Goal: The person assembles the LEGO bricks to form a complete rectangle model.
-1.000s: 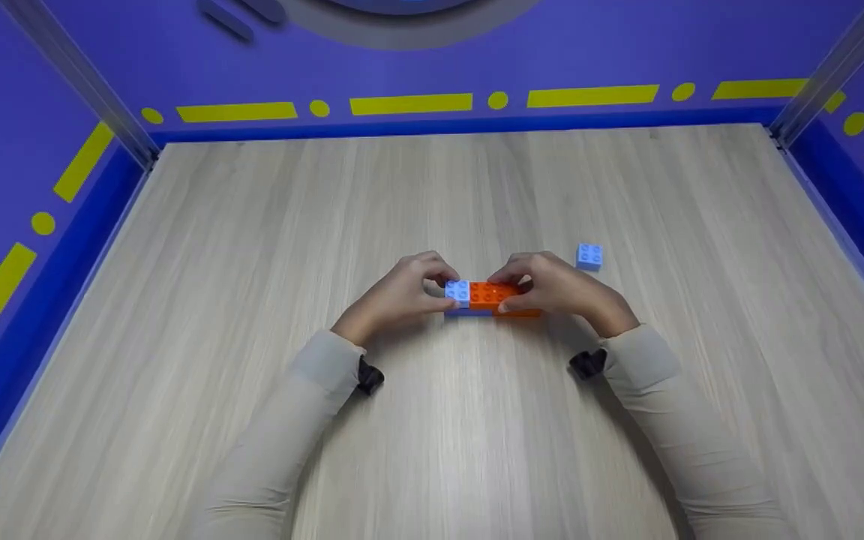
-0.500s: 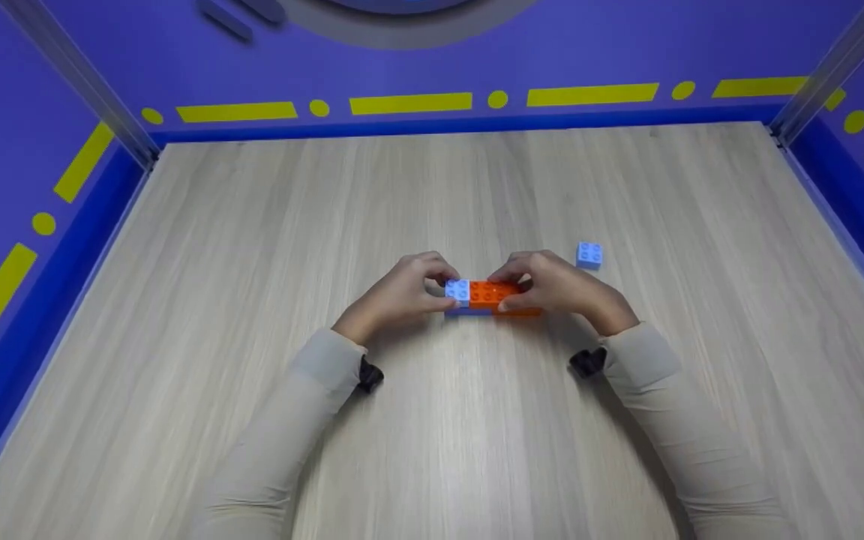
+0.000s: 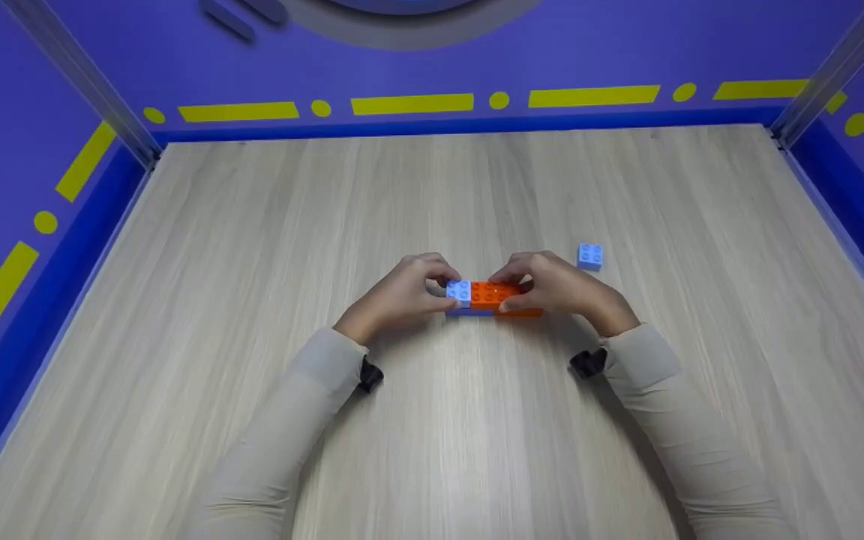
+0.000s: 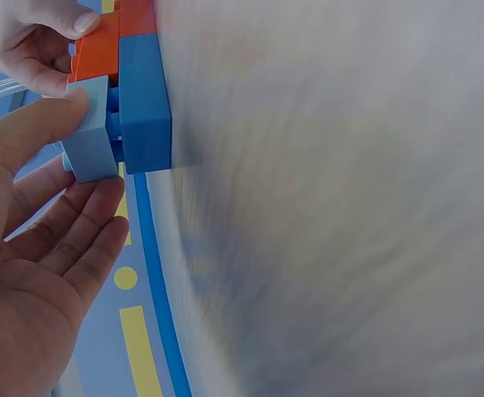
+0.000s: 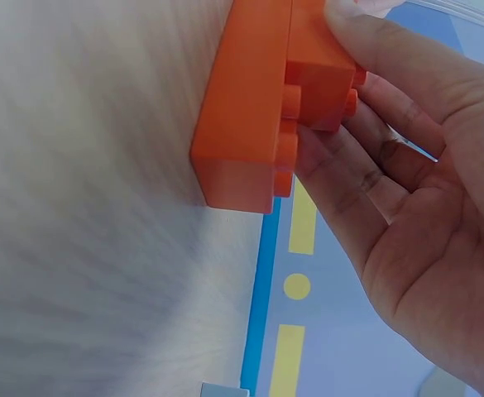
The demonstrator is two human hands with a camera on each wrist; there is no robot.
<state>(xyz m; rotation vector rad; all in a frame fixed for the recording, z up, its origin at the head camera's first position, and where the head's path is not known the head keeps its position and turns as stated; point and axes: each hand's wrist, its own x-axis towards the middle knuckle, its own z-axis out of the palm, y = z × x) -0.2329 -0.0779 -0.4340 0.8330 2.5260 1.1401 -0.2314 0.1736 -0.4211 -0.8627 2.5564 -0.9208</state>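
Observation:
Thumb and fingertips of my left hand [image 3: 406, 291] pinch a small light blue building brick [image 4: 90, 136]. It sits over the end of a darker blue brick [image 4: 146, 107], whose studs show in a narrow gap between the two. My right hand [image 3: 563, 286] pinches an orange brick [image 5: 320, 78] from front and back. That one lies on a lower orange brick [image 5: 246, 124] with studs exposed at its right end. The light blue and upper orange bricks stand side by side in the top row. Both lower bricks lie end to end on the table.
A loose light blue brick [image 3: 589, 256] with its studs up lies on the wooden table [image 3: 432, 450], behind and right of my right hand. Blue walls with yellow marks [image 3: 593, 96] close off the table's back and both sides.

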